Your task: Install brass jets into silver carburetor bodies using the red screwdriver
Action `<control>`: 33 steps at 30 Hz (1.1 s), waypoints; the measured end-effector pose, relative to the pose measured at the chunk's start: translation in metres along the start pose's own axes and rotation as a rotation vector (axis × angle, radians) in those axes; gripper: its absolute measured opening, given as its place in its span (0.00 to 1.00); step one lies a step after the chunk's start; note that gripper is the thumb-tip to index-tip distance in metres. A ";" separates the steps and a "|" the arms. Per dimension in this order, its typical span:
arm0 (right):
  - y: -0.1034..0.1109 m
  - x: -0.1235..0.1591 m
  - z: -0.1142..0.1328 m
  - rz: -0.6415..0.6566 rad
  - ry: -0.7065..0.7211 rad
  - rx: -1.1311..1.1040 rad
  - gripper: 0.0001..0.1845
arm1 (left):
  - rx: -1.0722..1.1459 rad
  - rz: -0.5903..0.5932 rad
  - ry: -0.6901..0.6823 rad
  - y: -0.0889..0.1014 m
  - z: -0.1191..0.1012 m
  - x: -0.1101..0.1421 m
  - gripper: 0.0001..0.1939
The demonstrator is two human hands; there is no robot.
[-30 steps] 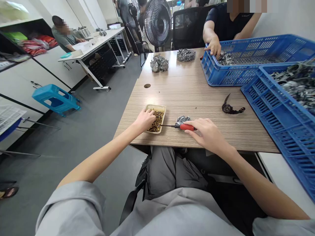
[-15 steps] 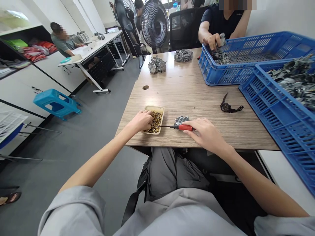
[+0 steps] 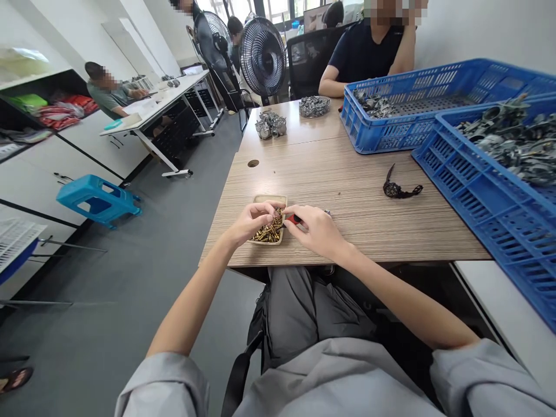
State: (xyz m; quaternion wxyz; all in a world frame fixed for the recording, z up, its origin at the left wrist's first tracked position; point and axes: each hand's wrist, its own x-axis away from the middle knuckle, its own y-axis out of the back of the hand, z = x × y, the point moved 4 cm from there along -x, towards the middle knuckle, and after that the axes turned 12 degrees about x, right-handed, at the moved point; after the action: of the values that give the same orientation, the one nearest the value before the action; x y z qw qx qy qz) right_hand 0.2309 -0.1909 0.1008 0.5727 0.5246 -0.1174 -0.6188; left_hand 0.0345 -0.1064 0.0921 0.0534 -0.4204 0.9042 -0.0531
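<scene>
Over a small cream tray filled with small brass threaded pieces, my left hand is closed in a pinch. What its fingertips hold is too small to make out. Close on the right, my right hand grips a screwdriver with a red and black handle, mostly covered by the fingers. The fingertips of both hands nearly meet above the tray's right edge. Behind my right hand, a grey metal part on the table is almost entirely hidden.
A black wristwatch lies on the table. Two blue crates of metal parts stand on the right. Metal castings and a clear container of parts sit at the far end. Across the table sits a person.
My left hand has lifted out of the brass pieces. My right hand has moved left with the screwdriver, toward my left fingertips. The person opposite has withdrawn a hand from the crate.
</scene>
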 end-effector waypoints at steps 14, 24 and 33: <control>-0.004 -0.011 0.016 0.015 0.102 0.195 0.08 | -0.015 0.050 -0.042 -0.012 -0.014 0.004 0.21; -0.003 -0.039 0.030 0.104 0.131 0.150 0.08 | -0.408 0.066 -0.079 0.011 -0.049 0.010 0.17; -0.004 -0.030 0.005 0.130 -0.045 0.021 0.09 | -0.796 -0.070 -0.076 0.059 0.000 0.005 0.07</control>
State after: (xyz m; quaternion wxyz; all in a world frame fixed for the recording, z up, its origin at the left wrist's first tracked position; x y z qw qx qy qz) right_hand 0.2187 -0.1666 0.1151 0.6035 0.5079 -0.1703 -0.5907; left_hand -0.0131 -0.0731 0.0835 -0.0820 -0.4404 0.8366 0.3153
